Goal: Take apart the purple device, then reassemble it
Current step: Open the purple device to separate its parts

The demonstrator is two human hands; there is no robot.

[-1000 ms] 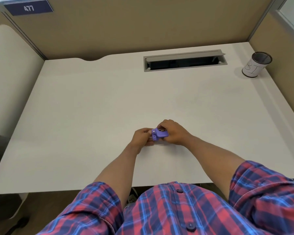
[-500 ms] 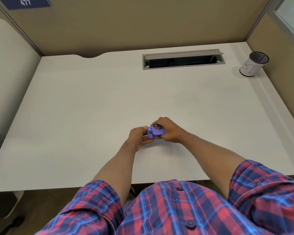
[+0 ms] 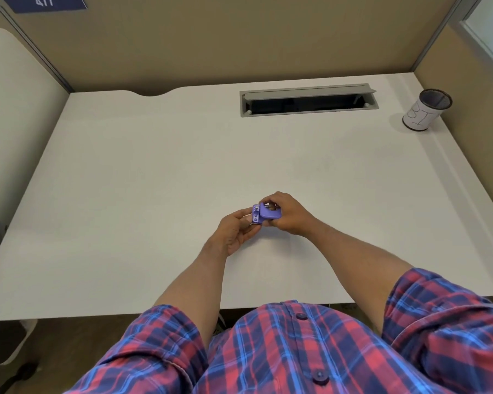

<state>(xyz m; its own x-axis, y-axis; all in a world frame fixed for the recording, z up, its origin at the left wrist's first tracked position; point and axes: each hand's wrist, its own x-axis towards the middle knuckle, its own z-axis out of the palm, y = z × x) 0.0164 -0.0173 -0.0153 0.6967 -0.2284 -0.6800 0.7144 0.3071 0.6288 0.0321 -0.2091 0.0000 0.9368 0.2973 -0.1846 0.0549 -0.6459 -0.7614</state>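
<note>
Clearly your left hand (image 3: 235,227) and right hand (image 3: 286,213), mid-frame, both pinch the purple device (image 3: 266,214); it looks light, rigid, slippery, so hold its flat sides.

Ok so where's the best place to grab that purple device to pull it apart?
Judging by its pose, take the purple device by its two ends: the right hand on the rounded body from the right, the left hand pinching the narrow end piece from the left. That end piece sticks out sideways, giving a grip.

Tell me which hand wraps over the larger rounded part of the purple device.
The right hand. Its fingers curl over the rounded body of the purple device, while the left hand only pinches the smaller flat end piece with two pale dots.
</note>
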